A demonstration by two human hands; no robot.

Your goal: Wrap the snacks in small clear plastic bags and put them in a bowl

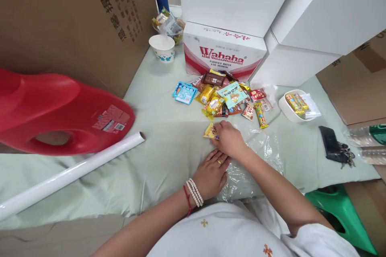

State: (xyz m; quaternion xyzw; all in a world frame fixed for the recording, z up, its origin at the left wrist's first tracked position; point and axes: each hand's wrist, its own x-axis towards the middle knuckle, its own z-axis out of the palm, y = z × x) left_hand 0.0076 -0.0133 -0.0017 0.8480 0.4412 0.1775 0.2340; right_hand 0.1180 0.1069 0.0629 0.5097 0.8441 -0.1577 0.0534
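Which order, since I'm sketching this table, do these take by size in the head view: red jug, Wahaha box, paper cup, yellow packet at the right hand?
1. Red jug, partly out of frame
2. Wahaha box
3. Paper cup
4. Yellow packet, partly covered by the right hand

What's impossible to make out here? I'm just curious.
In the head view:
Yellow packet: partly hidden by the right hand.
Surface beneath the left hand: covered by that hand.
Snack pile: lower pieces buried under upper ones.
Red jug: cut off by the left edge.
White tube: one end cut off there too.
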